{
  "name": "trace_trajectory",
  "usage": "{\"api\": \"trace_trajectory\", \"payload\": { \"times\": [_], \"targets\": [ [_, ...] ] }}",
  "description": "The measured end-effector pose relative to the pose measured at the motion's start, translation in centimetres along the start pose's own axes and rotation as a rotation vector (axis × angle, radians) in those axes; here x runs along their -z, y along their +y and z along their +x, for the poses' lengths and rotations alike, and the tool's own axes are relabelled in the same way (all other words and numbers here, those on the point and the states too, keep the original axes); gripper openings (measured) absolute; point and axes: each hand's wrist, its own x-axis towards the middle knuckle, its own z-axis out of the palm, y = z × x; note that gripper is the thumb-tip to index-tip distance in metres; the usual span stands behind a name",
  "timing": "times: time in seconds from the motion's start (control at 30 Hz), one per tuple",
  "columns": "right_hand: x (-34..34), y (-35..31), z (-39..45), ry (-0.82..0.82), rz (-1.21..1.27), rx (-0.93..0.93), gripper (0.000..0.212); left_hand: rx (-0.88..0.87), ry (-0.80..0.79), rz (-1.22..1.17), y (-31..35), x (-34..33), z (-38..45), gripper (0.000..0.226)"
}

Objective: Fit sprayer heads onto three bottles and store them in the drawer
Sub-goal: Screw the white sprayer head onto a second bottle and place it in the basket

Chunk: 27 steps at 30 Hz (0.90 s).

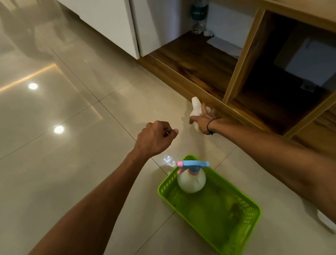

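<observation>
Now the right hand (203,121) stretches to mid-frame, fingers spread around a white bottle (196,106) on the floor; the left hand (153,138) hovers, curled into a loose fist. Another spray bottle (191,179) stands in the green basket (228,226), lower centre.

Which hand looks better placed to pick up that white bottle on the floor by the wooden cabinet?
The right hand: its fingers are spread right at the white bottle. The left hand is curled shut, apart from it.
</observation>
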Motion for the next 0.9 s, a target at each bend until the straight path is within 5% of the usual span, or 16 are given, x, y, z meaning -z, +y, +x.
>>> {"api": "trace_trajectory", "payload": {
  "times": [0.37, 0.77, 0.9],
  "targets": [
    [-2.2, 5.5, -8.0, -0.048, -0.088, 0.058, 0.027, -0.04, -0.031, -0.235, 3.8, -1.7, 1.2, 0.035],
    [-0.5, 12.7, -23.0, 0.214, 0.071, -0.025, 0.03, -0.055, -0.078, -0.708, 16.3, -8.5, 1.6, 0.036],
    [-0.1, 13.8, -26.6, 0.284, 0.094, -0.074, 0.032, 0.025, -0.173, -0.796, 19.3, -11.7, -0.4, 0.065]
  ]
}}
